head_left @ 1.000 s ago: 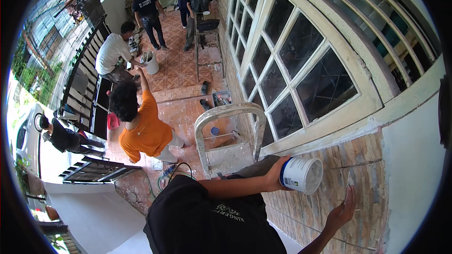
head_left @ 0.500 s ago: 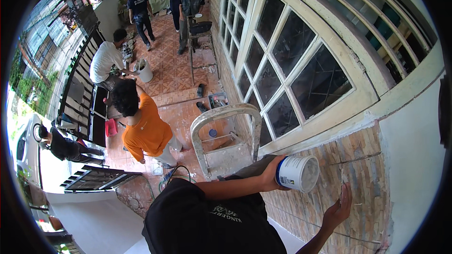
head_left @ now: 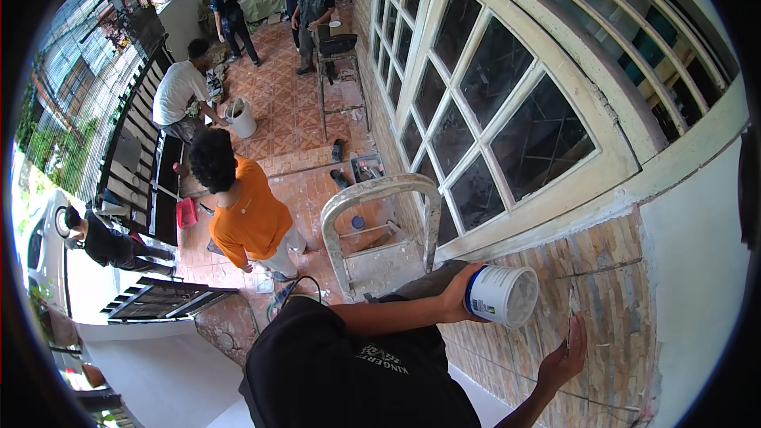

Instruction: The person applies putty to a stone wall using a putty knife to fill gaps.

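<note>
Lower right, the left hand (head_left: 457, 295) clasps a sideways, blue-banded white plastic tub (head_left: 498, 294). The right hand (head_left: 564, 357), below-right, grips a slim pale tool (head_left: 571, 303).

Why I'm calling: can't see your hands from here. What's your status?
Left hand gripping blue-rimmed white plastic tub. Right hand holding thin tool, kind unclear, near stone-patterned wall. Stepladder just beyond left forearm.

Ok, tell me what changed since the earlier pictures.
The right hand, with its thin tool, shifted slightly left, nearer the tub. The orange-shirted person's arm no longer shows reaching toward the white bucket. At the far end, the leftmost dark-clothed person moved left. No visible new grasp or release; the left hand kept hold of the tub.
</note>
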Demonstrator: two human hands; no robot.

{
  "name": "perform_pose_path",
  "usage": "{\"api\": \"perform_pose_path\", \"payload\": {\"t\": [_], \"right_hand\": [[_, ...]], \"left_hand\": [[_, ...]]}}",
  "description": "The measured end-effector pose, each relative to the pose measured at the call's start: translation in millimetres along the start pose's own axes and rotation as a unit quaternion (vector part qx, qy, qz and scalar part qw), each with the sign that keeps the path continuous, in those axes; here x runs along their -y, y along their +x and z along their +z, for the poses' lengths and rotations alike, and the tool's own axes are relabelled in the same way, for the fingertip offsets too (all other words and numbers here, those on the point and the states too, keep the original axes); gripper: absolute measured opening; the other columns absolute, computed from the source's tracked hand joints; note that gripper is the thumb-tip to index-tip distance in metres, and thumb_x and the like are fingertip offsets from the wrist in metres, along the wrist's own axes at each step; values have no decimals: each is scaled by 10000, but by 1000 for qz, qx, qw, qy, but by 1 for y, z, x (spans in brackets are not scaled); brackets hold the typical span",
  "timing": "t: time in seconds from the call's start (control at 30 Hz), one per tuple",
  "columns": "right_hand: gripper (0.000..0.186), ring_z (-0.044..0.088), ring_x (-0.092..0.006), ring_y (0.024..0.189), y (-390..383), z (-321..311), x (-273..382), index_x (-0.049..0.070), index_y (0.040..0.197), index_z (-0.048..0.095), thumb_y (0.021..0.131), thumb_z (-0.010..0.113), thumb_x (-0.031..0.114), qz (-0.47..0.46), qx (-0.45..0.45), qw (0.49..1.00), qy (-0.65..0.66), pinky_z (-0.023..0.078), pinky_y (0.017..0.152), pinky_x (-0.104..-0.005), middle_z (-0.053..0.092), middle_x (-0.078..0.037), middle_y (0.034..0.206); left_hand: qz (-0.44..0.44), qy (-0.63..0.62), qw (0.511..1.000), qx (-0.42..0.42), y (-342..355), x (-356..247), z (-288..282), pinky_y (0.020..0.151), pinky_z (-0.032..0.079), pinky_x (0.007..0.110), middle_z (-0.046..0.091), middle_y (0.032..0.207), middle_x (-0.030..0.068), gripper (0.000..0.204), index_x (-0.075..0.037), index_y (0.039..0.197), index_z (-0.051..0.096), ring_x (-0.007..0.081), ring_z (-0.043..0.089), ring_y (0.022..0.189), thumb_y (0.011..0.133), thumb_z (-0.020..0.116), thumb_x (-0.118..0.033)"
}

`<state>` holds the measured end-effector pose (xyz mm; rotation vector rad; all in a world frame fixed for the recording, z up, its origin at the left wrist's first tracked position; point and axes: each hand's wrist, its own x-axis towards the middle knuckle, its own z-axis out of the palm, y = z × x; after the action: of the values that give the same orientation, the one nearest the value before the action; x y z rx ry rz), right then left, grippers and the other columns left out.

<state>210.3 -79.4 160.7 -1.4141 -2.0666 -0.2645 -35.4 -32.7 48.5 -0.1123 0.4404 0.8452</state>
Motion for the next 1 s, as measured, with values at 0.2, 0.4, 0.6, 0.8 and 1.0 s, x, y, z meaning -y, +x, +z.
{"api": "perform_pose_path", "payload": {"t": [0.2,0.4,0.6,0.8,1.0], "right_hand": [[358,615,-342,1178,13,9,1,40,1245,631,946,442,-19,11,-10,999,36,494,997,-431,636,-168,1266],[443,621,-352,1164,95,19,69,12,1190,662,797,481,-78,-116,-47,979,162,494,994,-441,647,-168,1243],[385,623,-292,1051,184,70,217,41,1110,636,746,677,161,-401,-65,853,327,533,898,-387,628,-114,1046],[164,634,-258,841,214,115,300,63,827,639,743,618,201,-422,-97,859,272,528,718,-366,611,-53,777],[137,664,-264,842,276,143,422,79,829,685,790,616,191,-339,-126,900,243,534,711,-374,663,-53,798]], "left_hand": [[13,2,1000,2,-1,0,2,1036,318,643,565,1307,92,601,-210,1329,528,366,508,1227,930,402,-641],[1,-5,999,-33,12,7,-12,1011,353,645,536,1336,92,580,-213,1331,506,356,511,1230,929,404,-618],[167,228,940,192,40,12,-83,1016,415,564,508,1387,122,583,-184,1370,492,339,495,1278,934,455,-569],[-115,105,967,202,57,55,-4,1019,430,514,516,1375,124,632,-171,1387,479,327,495,1281,915,504,-592],[43,34,995,84,23,11,-4,1027,427,508,519,1380,118,624,-165,1389,481,324,484,1297,923,501,-579]]}}
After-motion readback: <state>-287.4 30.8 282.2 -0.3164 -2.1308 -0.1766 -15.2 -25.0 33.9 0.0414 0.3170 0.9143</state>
